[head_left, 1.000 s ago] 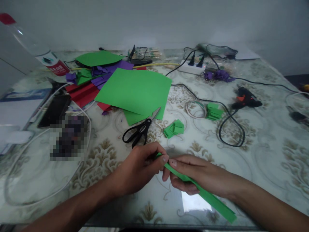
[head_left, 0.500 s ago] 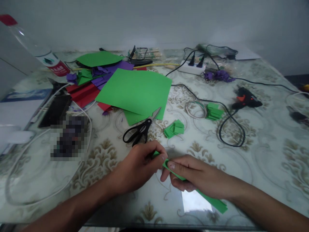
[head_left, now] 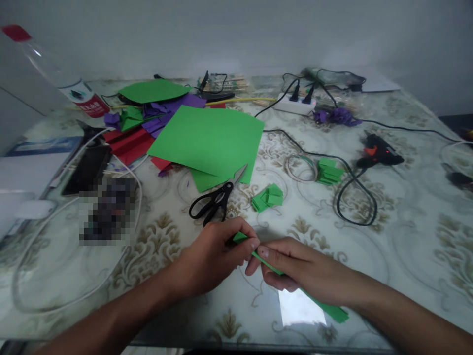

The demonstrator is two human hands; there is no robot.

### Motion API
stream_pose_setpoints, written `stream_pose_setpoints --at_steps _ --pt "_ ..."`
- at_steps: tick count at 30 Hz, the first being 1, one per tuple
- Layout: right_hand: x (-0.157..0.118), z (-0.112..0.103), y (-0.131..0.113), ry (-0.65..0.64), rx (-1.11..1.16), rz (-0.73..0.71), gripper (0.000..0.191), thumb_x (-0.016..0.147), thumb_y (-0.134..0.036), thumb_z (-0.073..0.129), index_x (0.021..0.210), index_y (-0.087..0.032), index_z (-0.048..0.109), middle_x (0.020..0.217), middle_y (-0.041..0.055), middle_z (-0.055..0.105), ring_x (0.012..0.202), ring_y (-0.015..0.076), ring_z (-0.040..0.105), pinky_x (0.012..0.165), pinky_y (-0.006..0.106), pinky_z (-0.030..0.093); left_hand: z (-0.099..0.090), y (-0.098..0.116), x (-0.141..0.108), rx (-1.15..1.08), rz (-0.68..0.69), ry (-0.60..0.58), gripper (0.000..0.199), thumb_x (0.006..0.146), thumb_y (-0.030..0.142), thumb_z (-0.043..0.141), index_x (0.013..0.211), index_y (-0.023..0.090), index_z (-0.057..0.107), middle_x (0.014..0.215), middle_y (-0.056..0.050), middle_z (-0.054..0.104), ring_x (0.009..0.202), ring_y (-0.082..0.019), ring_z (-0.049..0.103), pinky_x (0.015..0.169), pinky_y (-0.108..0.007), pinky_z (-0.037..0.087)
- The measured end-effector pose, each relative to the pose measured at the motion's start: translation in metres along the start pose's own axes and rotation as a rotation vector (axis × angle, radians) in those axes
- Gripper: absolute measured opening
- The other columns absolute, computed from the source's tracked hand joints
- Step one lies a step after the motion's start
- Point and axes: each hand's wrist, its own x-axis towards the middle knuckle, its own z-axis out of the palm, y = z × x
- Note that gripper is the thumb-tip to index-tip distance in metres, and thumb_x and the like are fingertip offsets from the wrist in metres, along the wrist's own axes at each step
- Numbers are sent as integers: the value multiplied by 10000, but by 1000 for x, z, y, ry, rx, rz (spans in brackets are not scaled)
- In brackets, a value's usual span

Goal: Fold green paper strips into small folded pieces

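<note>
A long, narrow green paper strip [head_left: 330, 310] runs between my hands near the table's front. My left hand [head_left: 218, 256] pinches its upper end between thumb and fingers. Touching it, my right hand [head_left: 295, 264] grips the strip farther along, with the thumb on top and part of the strip hidden under the palm. The strip's lower end sticks out below the right wrist. Just beyond the left hand lie black-handled scissors [head_left: 218, 197], slightly open. Folded green paper pieces [head_left: 268, 197] rest to their right.
Green sheets [head_left: 210, 140] lie behind the scissors, with red paper [head_left: 131, 143] at their left. A glue gun [head_left: 380, 152], its looped cable, a power strip [head_left: 294, 103] and more folded green pieces [head_left: 328, 171] are at the right. A bottle [head_left: 86, 101] stands back left.
The thumbs have shifted slightly, and less of the strip shows between them. Both hands keep their hold. The whole view has moved a little.
</note>
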Motion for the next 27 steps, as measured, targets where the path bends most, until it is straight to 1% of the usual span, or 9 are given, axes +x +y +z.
stream_pose_setpoints --at_steps 4,11,20,27 --pt "2 -1 1 -5 -16 -20 608 985 -693 543 1040 -129 764 635 -40 451 569 103 372 533 251 294 1 -2 0 27 4 11 207 1011 350 577 911 195 671 739 19 683 660 -140 576 614 -250 441" --pt "2 -2 1 -15 -36 -8 625 988 -701 526 1041 -120 751 652 -28 493 573 98 405 528 242 302 0 -2 1 40 0 8 198 1013 341 578 918 196 674 724 29 649 661 -137 569 606 -246 432" --pt "4 -1 2 -45 14 26 634 972 -708 542 1069 -109 728 674 -1 580 522 79 373 469 225 239 1 -1 0 49 13 20 188 1006 325 580 921 190 679 727 25 672 660 -135 583 614 -245 448" --pt "3 0 0 -35 35 37 631 956 -701 574 1064 -96 714 673 0 587 527 78 365 473 221 251 0 -1 0 49 16 20 184 1009 315 582 915 188 676 726 30 677 663 -127 578 609 -232 446"
